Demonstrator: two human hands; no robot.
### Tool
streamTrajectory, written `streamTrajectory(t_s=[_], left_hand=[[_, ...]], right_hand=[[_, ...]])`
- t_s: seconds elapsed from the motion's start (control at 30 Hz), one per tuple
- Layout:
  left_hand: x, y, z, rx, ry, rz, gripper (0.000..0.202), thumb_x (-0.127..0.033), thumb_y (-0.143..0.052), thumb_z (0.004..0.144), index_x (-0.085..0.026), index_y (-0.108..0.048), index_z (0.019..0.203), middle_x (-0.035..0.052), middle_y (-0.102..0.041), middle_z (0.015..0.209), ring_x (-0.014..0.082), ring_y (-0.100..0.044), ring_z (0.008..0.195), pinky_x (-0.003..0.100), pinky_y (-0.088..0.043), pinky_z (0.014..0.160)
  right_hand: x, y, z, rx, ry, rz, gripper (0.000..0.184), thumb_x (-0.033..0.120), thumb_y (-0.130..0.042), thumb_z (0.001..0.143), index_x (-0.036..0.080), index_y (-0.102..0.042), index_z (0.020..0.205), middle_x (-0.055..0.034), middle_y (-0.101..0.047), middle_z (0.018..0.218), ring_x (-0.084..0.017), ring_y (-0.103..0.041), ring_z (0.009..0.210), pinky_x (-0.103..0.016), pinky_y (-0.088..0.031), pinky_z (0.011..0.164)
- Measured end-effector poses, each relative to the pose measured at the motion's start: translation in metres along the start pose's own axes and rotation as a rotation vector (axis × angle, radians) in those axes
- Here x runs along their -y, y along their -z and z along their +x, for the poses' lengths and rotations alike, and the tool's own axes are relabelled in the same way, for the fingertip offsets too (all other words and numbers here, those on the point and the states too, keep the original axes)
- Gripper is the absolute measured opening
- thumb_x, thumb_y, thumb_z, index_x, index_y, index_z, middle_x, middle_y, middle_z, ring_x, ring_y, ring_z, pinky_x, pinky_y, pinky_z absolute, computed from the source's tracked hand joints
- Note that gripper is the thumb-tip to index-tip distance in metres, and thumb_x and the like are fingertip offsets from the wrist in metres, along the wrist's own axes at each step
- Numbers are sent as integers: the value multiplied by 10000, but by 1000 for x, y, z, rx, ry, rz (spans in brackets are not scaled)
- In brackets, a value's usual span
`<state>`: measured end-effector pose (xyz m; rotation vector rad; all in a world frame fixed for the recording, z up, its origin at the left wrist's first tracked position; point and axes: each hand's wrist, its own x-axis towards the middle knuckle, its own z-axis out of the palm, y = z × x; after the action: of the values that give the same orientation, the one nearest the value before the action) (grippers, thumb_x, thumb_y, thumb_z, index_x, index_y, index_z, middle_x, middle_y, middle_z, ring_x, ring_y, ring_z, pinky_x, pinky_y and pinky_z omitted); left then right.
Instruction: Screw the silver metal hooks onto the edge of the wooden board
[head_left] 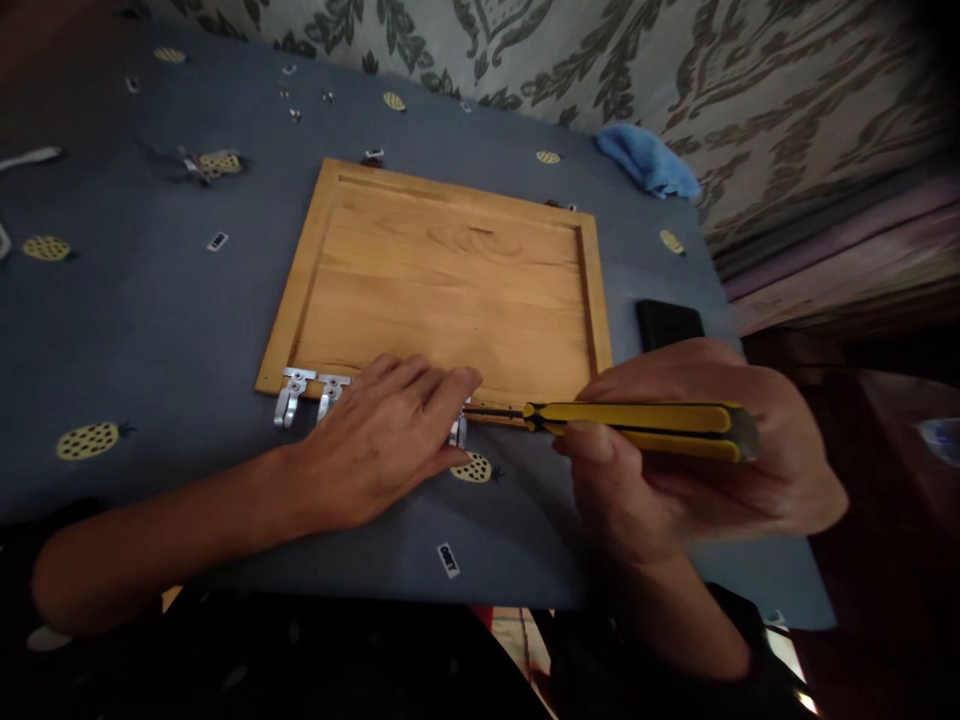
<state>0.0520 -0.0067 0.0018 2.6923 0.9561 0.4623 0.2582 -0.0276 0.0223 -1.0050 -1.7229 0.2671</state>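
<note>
A wooden framed panel [457, 275] lies flat on the table. Along its near edge sit silver metal hooks; the leftmost hook [289, 398] and the one beside it [332, 392] show screws in their plates. My left hand [382, 430] rests over that edge, thumb and forefinger around another metal hook [459, 430] that is mostly hidden. In my right hand [697, 460] is a screwdriver with a yellow and black handle [637, 418], lying almost level. Its shaft points left, and the tip meets the hook beside my left fingers; the exact contact is hidden.
A blue cloth [649, 160] lies at the back right, near a patterned wall covering [585, 60]. A black flat object [670, 323] sits right of the panel. Small shiny pieces [295, 115] are scattered at the back left of the pineapple-print tablecloth [187, 330].
</note>
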Motion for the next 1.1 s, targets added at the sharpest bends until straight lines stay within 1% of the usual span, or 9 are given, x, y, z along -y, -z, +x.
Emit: streamTrajectory(t_s=[0.1, 0.23, 0.4, 0.57, 0.67, 0.77, 0.87, 1.0, 1.1], left_hand=[[-1, 1, 0, -3, -1, 8, 323, -326, -648, 951, -148, -499, 1176, 77, -689, 1001, 261, -640, 949, 380, -492, 808], [-1, 0, 0, -30, -27, 10, 374, -316, -682, 928, -119, -493, 1185, 82, -685, 982, 269, -639, 924, 385, -493, 785], [0, -1, 0, -53, -34, 18, 409, -320, -721, 901, -124, -489, 1176, 75, -680, 964, 273, -636, 907, 385, -488, 774], [-1, -1, 0, -36, -25, 7, 394, -343, -692, 925, -126, -490, 1185, 77, -678, 974, 273, -635, 921, 391, -489, 785], [-1, -2, 0, -29, -13, 14, 387, -362, -673, 938, -136, -487, 1191, 75, -679, 983, 275, -635, 935, 397, -491, 800], [0, -3, 0, -34, -25, 9, 408, -371, -680, 935, -129, -478, 1193, 76, -681, 991, 274, -636, 933, 397, -490, 800], [0, -3, 0, -47, -32, 1, 409, -381, -696, 925, -135, -474, 1163, 68, -676, 968, 267, -634, 900, 385, -484, 775], [-1, -2, 0, -47, -29, 5, 385, -347, -705, 919, -138, -473, 1145, 65, -675, 952, 265, -632, 887, 378, -478, 760], [-1, -1, 0, -45, -35, 13, 364, -329, -698, 919, -136, -477, 1134, 67, -676, 950, 265, -630, 883, 381, -484, 754]], right_hand=[[3, -7, 3, -44, 113, -59, 111, 182, -764, 788, 242, -680, 830, 10, -647, 665, -151, -563, 553, -338, -459, 474], [3, -12, 1, -75, 115, -39, 163, 229, -782, 811, 261, -693, 943, -4, -651, 699, -172, -556, 590, -357, -466, 488], [0, -11, 1, -65, 165, -9, 226, 118, -756, 775, 240, -705, 959, 7, -643, 698, -163, -554, 593, -349, -457, 482], [3, -10, 3, -20, 154, -1, 284, 91, -730, 775, 254, -701, 1005, -9, -658, 713, -196, -564, 624, -378, -473, 499], [6, -10, 7, 40, 166, -17, 235, 117, -718, 809, 274, -694, 983, -9, -657, 696, -195, -594, 603, -374, -481, 494], [8, -8, 12, 124, 212, -4, 274, 93, -702, 819, 260, -699, 1037, -25, -706, 757, -192, -644, 643, -349, -513, 522], [9, -6, 12, 187, 168, 31, 290, 81, -679, 836, 248, -710, 1070, -40, -744, 842, -188, -678, 711, -324, -551, 582], [10, -5, 10, 170, 67, 130, 252, 100, -681, 851, 215, -735, 1069, -27, -757, 890, -174, -679, 761, -307, -580, 643], [8, -3, 11, 188, 16, 225, 206, 175, -704, 878, 190, -737, 1080, -37, -762, 915, -180, -683, 816, -324, -596, 701]])
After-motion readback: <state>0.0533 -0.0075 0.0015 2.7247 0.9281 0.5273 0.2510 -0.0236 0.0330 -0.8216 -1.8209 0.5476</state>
